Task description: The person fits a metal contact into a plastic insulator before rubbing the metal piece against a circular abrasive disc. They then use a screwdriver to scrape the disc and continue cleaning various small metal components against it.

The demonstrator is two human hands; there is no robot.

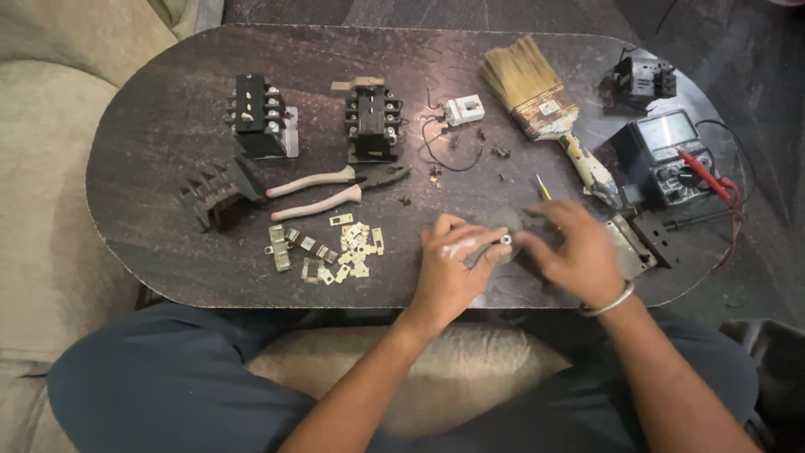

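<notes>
Both hands meet near the front edge of a dark oval table (151, 126). My left hand (450, 267) pinches a small grey piece (501, 228) with a little metal part at its fingertips. My right hand (570, 245), with a metal bangle on the wrist, grips the same grey piece from the right. A thin yellow-handled screwdriver (543, 188) pokes out just behind the right hand. What the piece looks like underneath is hidden by the fingers.
Left of the hands lie several small brass contacts (356, 247), pink-handled pliers (335, 189) and three black contactor blocks (262, 116) (373, 122) (216, 195). A worn paintbrush (545, 105), a multimeter (671, 155) with red probe, and a metal bracket (637, 243) sit to the right.
</notes>
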